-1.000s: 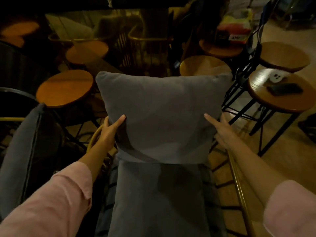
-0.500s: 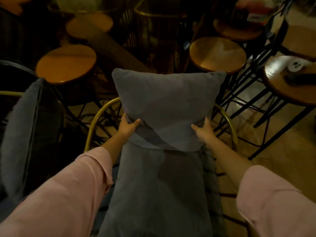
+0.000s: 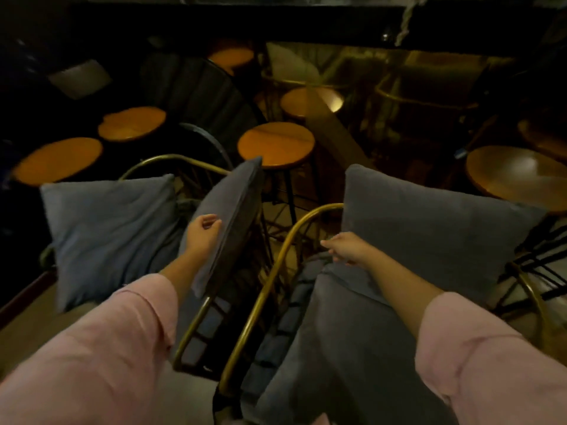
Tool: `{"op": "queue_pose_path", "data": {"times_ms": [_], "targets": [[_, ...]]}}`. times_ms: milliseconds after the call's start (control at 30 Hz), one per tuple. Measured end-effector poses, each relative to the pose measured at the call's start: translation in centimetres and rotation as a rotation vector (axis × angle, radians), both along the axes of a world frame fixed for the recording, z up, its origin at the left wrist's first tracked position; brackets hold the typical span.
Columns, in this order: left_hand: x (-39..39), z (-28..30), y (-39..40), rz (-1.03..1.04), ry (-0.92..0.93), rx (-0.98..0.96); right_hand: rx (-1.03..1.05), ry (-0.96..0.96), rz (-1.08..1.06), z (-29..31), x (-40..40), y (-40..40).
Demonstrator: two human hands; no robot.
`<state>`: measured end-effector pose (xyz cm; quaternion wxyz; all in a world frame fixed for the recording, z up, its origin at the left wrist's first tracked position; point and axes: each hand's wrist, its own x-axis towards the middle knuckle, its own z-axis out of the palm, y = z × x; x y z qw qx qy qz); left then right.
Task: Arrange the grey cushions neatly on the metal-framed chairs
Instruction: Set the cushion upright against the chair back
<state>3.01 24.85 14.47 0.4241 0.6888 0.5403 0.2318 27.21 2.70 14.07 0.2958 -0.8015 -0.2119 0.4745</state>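
Observation:
Two brass metal-framed chairs stand side by side. The right chair [image 3: 277, 268] has a grey seat cushion [image 3: 337, 348] and an upright grey back cushion [image 3: 429, 231]. My right hand [image 3: 348, 248] rests by that back cushion's lower left corner with its fingers loose and holds nothing. The left chair [image 3: 196, 325] has a grey cushion [image 3: 107, 231] leaning at its back. A second grey cushion [image 3: 230, 210] stands on edge against that chair's right arm. My left hand [image 3: 202, 231] curls on this second cushion's face and grips it.
Several round wooden stools [image 3: 276, 144] with black metal legs crowd the floor behind the chairs, one [image 3: 518, 174] close at the right. A dark chair back [image 3: 199, 93] and a dark counter stand farther off. The room is dim.
My view has swung left, bringing the left chair into sight. My left hand has left the right chair's back cushion and taken the edge-on cushion. My right hand has moved to that back cushion's lower left corner.

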Motion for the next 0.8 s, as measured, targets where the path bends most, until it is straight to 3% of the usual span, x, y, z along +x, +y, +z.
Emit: {"op": "queue_pose_path", "data": {"times_ms": [200, 400, 500, 600, 800], "targets": [[-12.2, -0.6, 6.8, 0.183, -0.005, -0.056, 0.089, -0.025, 0.067, 2.0, -8.9, 9.6], [-18.7, -3.8, 13.5, 0.180, 0.000, -0.200, 0.048, -0.005, -0.054, 0.0, -16.4, 20.0], [-20.4, -5.4, 17.9, 0.141, 0.022, -0.255, 0.060, 0.026, -0.193, -1.3, -19.6, 24.9], [-20.9, -7.4, 23.2, 0.099, 0.054, -0.311, 0.105, -0.068, -0.348, -3.1, -21.9, 29.7], [-18.8, -12.0, 30.6, 0.006, 0.158, -0.407, -0.038, -0.290, -0.393, -6.1, -25.5, 34.3]]}}
